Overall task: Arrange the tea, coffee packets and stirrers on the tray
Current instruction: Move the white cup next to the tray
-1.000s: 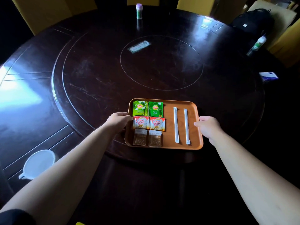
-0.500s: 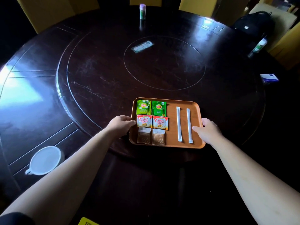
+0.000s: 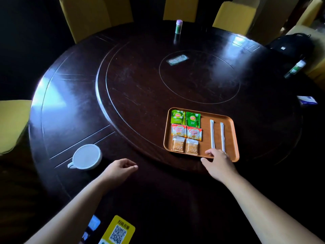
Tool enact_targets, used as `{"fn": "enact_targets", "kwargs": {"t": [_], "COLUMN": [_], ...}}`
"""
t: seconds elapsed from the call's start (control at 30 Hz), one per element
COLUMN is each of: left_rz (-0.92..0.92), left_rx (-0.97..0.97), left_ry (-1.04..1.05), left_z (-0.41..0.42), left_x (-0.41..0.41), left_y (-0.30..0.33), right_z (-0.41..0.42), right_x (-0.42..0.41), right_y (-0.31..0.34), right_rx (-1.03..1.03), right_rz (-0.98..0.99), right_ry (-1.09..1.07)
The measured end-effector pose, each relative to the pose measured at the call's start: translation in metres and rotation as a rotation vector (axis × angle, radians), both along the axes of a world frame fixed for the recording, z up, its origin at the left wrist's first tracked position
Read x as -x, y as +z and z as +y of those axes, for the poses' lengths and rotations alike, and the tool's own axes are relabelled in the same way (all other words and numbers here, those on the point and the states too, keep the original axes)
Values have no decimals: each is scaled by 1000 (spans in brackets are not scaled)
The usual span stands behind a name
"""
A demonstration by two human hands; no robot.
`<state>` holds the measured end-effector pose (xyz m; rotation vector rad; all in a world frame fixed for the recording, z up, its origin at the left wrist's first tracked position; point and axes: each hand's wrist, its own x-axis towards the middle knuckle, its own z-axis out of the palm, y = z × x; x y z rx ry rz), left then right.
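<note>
An orange tray (image 3: 235,138) lies on the dark round table's turntable, right of centre. On its left half sit two green tea packets (image 3: 178,117), two red-and-white Coffee mate packets (image 3: 178,130) and two brown packets (image 3: 178,145), in three neat rows. Two white wrapped stirrers (image 3: 212,133) lie parallel on the right half. My right hand (image 3: 218,162) is at the tray's near rim, thumb on top and fingers under the edge, covering the stirrers' near ends. My left hand (image 3: 121,169) hovers over the table left of the tray, fingers loosely curled and holding nothing.
A white cup (image 3: 87,156) stands near the table's left front edge. A small bottle (image 3: 179,26) and a card (image 3: 177,59) sit farther back. A yellow QR card (image 3: 119,231) lies at the near edge. Yellow chairs ring the table; a black bag (image 3: 292,44) is at right.
My left hand has let go of the tray's left side and drawn back toward me. My right hand moved from the right side to the near rim. The view shifted left.
</note>
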<state>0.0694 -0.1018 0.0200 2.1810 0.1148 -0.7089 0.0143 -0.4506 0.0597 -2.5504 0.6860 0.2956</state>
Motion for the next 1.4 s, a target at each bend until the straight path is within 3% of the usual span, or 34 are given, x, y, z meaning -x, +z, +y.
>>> {"fn": "enact_targets", "kwargs": {"t": [0.23,0.47,0.77,1.1,1.4], "left_rz": [-10,-182,-294,-236,-249], "left_rx": [-144,-435,-435,-460,-316], "left_ry": [122,218,120,171,253], "left_z": [97,162,170,162,145], "left_x": [43,47,10,-13,-22], "left_y": [-4,11,8,0,10], "right_z": [91,158,170,164,160], "right_x": [-6,-27,-37,-23,-26], "right_y": [2,-9,-24,-35,-37], "right_rx": [14,56,285,309,299], "right_rz": [-18,16,51,56,78], "right_ry": [322,499,582,610,639]}}
